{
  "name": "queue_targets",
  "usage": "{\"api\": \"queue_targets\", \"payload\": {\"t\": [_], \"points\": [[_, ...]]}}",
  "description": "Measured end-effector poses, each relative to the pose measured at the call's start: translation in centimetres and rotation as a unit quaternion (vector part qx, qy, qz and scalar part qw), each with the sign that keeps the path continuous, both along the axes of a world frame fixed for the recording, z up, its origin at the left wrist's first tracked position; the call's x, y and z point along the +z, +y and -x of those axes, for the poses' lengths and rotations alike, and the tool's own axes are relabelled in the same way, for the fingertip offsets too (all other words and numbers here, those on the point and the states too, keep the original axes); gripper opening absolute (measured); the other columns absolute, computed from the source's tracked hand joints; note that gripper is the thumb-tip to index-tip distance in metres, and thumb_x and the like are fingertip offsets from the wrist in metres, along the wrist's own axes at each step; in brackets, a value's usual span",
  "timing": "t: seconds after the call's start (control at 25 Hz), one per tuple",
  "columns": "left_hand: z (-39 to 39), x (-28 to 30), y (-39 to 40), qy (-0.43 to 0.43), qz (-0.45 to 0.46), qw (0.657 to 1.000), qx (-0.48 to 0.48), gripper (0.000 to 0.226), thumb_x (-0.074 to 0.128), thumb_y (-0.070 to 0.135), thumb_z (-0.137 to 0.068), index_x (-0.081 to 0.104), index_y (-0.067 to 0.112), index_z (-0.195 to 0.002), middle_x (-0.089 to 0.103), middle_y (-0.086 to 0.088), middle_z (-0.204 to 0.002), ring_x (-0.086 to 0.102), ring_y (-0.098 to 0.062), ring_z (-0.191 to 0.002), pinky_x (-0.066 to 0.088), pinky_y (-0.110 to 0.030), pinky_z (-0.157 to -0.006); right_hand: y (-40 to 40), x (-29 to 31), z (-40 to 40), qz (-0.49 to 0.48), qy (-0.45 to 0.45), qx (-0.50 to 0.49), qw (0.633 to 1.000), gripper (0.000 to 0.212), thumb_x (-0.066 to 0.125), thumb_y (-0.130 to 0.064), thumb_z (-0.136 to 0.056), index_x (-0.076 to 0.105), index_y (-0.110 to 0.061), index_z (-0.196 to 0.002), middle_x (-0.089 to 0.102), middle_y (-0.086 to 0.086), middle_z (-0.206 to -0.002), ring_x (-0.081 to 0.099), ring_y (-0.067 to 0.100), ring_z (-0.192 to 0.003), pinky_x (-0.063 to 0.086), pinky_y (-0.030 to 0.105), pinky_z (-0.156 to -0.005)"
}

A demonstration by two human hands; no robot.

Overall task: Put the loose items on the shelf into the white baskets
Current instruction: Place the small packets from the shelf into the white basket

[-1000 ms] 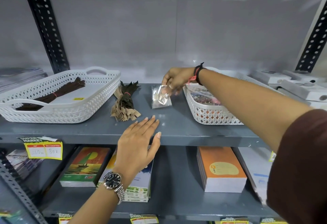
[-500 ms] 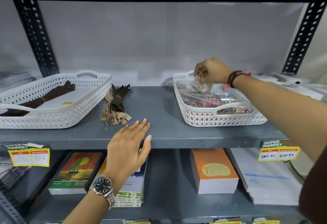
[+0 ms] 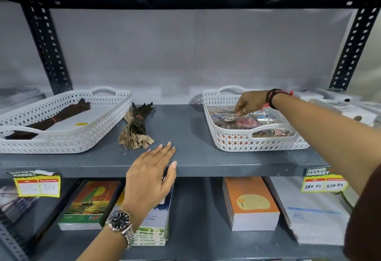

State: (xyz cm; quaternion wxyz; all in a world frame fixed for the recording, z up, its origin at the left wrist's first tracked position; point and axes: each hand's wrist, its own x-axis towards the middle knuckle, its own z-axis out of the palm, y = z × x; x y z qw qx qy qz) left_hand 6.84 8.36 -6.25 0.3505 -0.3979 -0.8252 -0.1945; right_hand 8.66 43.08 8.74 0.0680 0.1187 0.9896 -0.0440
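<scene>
Grey shelf (image 3: 185, 137) | left hand (image 3: 150, 176) flat, empty | right hand (image 3: 250, 104) in basket (image 3: 237, 143), grip unclear

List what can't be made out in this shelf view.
- Head view: right hand's fingertips dip among the packets in the right basket; whether they grip one is hidden.
- Packets' contents: blurred, shiny.
- Price tag figures: too faint.
- Left basket: cut off by the left edge.
- Left hand covers part of the shelf edge.

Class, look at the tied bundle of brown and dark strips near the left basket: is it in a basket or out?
Out. The bundle lies on the bare grey shelf, beside the left basket, outside its wall.
</scene>
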Motion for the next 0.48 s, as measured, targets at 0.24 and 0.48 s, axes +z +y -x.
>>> {"api": "queue_targets", "payload": {"t": [0.24, 0.48], "points": [[0.0, -0.1, 0.1, 0.003, -0.007, 1.0, -0.008, 0.043, 0.038, 0.036, -0.092, 0.067, 0.018, -0.117, 0.065, 0.004, -0.123, 0.06, -0.012, -0.115, 0.041, -0.027, -0.101, 0.7, -0.8, 0.1, 0.123, 0.001, -0.039, 0.992, 0.028, 0.074, -0.022, -0.078, 0.069, -0.01, -0.102, 0.065, -0.008, -0.077, 0.059, 0.005, -0.07, 0.051, 0.013, -0.06], [0.1, -0.2, 0.2, 0.014, -0.003, 1.0, -0.005, 0.043, 0.037, 0.036, -0.093, 0.067, 0.018, -0.117, 0.065, 0.003, -0.123, 0.061, -0.011, -0.114, 0.041, -0.027, -0.1, 4.6, 1.5, -0.8, 0.216, 0.129, -0.091, 0.963, 0.027, 0.073, -0.007, -0.077, 0.069, -0.007, -0.103, 0.071, 0.002, -0.092, 0.067, 0.012, -0.077, 0.06, 0.021, -0.069]]}}
